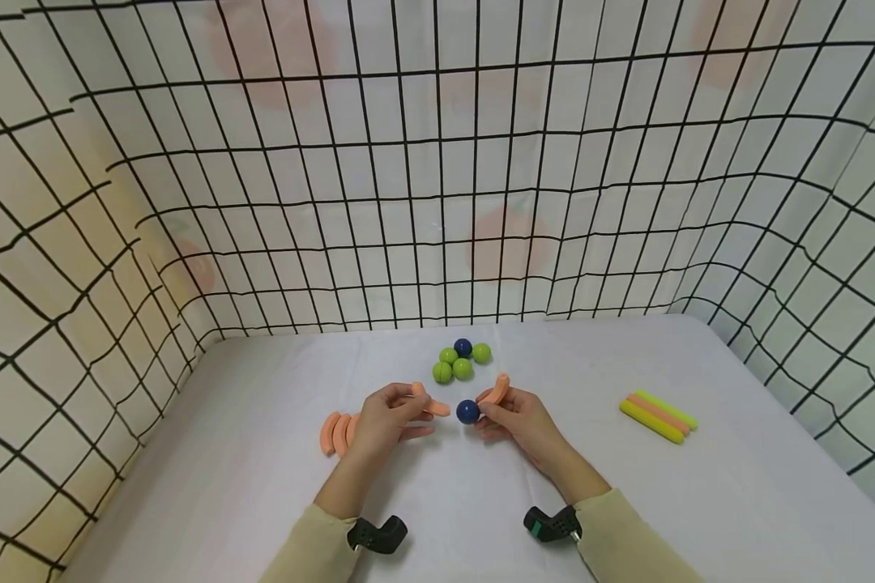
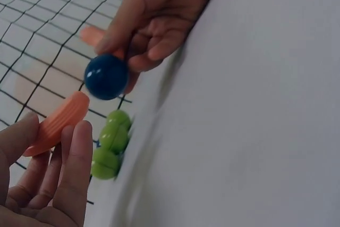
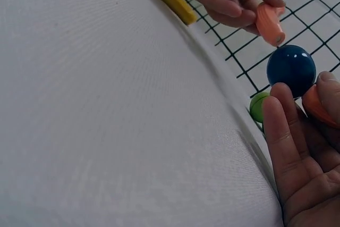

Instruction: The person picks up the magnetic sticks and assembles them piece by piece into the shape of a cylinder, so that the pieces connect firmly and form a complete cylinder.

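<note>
My left hand (image 1: 390, 421) pinches a curved orange stick (image 2: 61, 120) between thumb and fingers. One end of that stick points at a dark blue ball (image 1: 468, 412), a small gap away. On the other side my right hand (image 1: 521, 421) grips a second curved orange stick (image 1: 497, 390). The blue ball sits against this second stick, by the thumb and fingertips; whether the fingers also press on the ball I cannot tell. In the right wrist view, the end of the left stick shows a small metallic disc. Both hands are raised above the white table.
Beyond the hands, several green balls (image 1: 463, 369) and another blue ball (image 1: 463, 347) lie clustered. More curved orange sticks (image 1: 330, 433) lie beside my left hand, partly hidden. Three straight rods (image 1: 652, 421), yellow and orange, lie at right. Black grid netting (image 1: 437, 194) surrounds the white table (image 1: 262, 502).
</note>
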A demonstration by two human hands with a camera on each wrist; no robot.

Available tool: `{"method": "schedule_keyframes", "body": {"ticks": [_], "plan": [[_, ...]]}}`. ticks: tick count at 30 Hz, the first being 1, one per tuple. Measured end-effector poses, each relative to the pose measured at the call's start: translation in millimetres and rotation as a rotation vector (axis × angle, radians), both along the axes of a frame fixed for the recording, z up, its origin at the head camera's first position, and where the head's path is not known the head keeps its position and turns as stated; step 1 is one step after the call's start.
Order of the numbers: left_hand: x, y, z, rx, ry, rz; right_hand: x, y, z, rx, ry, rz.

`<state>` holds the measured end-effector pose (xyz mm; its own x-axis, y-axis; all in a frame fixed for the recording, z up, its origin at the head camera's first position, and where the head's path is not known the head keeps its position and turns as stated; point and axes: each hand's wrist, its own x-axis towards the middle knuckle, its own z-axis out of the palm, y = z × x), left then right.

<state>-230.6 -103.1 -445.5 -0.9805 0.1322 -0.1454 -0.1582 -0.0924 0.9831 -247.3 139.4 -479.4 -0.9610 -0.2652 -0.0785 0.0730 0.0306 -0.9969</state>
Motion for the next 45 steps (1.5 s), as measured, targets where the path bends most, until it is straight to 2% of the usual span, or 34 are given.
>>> {"method": "schedule_keyframes", "body": {"ticks": [5,9,21,24,31,39,45], "plan": [[1.5,9.6,-4.9,-0.001,-0.015,-0.011,1.1,-0.1,-1.2,0.000,-0.003,-0.008],[3.1,12.2,-8.6,-0.007,-0.026,0.011,1.3,-0.1,-2.8,-0.001,-0.003,-0.007],[4.5,17.6,-17.5,0.026,0.024,0.074,-0.8,-2.1,-2.8,0.023,0.031,0.040],[4.4,18.6,-19.5,0.023,0.024,0.065,-0.3,-1.3,-3.9,0.059,0.041,0.042],[7.7,19.2,-20.5,0.019,0.009,0.029,1.3,-1.5,-6.1,0.139,0.065,0.105],[5.4,22.1,-22.2,0.066,-0.026,0.007,0.9,-1.7,-1.0,0.125,0.065,0.068],[5.1,24.1,-25.1,0.096,-0.007,-0.023,2.0,-2.6,3.1,0.146,0.065,0.042]]}}
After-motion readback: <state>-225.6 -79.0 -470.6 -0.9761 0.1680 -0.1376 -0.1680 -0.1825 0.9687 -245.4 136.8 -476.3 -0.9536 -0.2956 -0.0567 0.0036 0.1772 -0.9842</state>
